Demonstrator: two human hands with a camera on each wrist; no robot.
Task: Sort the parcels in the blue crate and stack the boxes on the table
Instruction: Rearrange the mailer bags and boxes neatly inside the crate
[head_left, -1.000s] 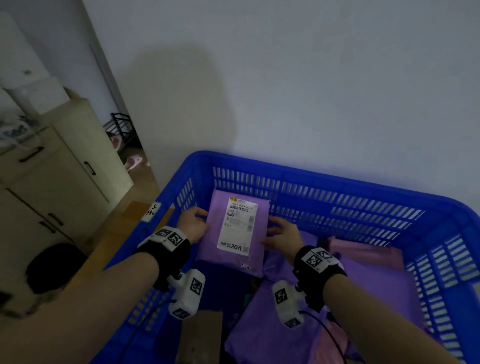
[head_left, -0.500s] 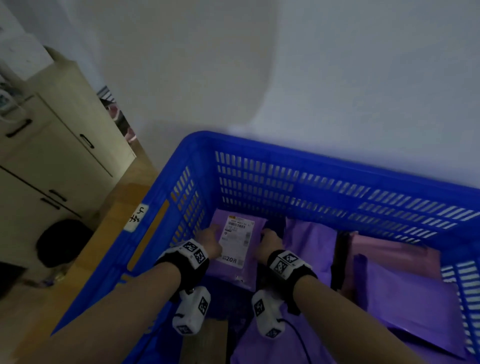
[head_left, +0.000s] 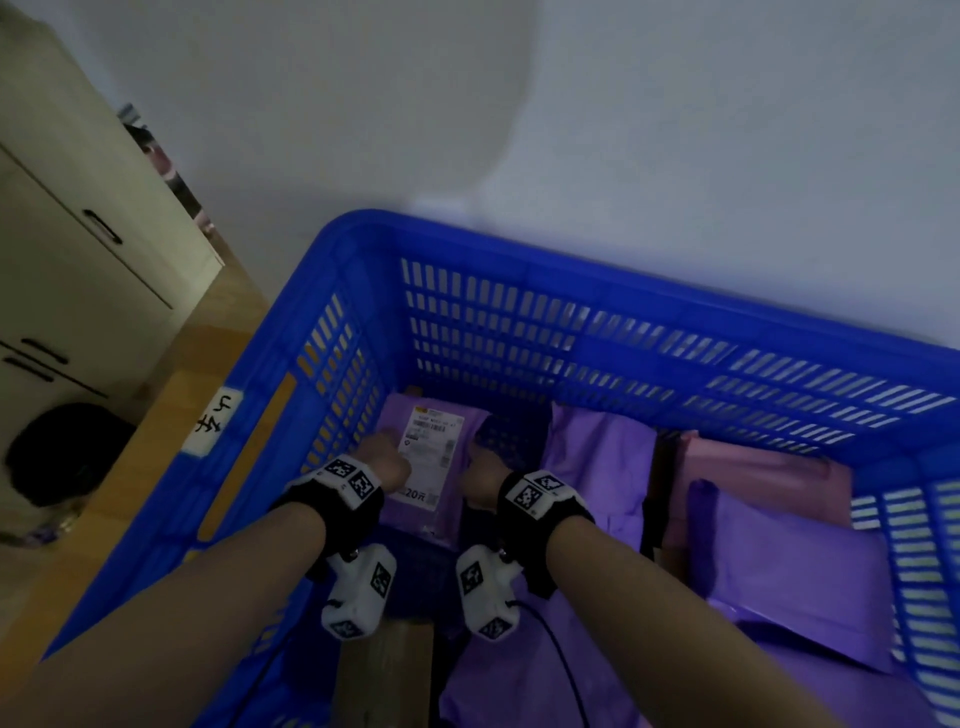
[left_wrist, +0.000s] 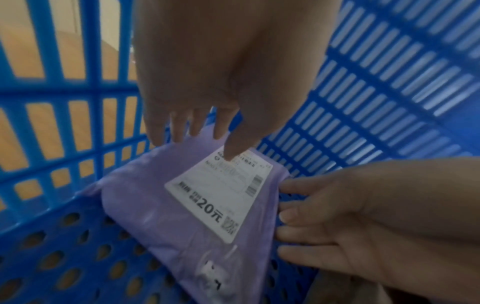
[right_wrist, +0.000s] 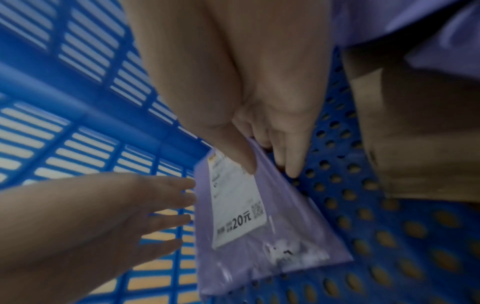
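A second ago I had the flat lilac plastic mailer bag with the white shipping label (head_left: 434, 457) raised against the far wall of the blue slotted plastic crate (head_left: 571, 332); now it is down in the far left corner, its lower end on the perforated floor and its upper end leaning toward the walls. I judge this parcel nearly placed, so sorting can go on to the next one. My left hand (head_left: 387, 462) has its thumb pressed on the label's top and its fingers (left_wrist: 179, 131) behind the bag's upper edge, pinching it. My right hand (head_left: 480, 475) holds the other edge the same way, thumb on top, fingers (right_wrist: 291, 156) beneath. The head view shows only the backs of my hands, plus what the wrist views miss: further purple mailers (head_left: 779, 571) and a pink mailer (head_left: 753, 467) lying to the right. The right wrist view alone shows a brown cardboard box (right_wrist: 415, 133) on the floor just beside the bag, one I judge due for the table.
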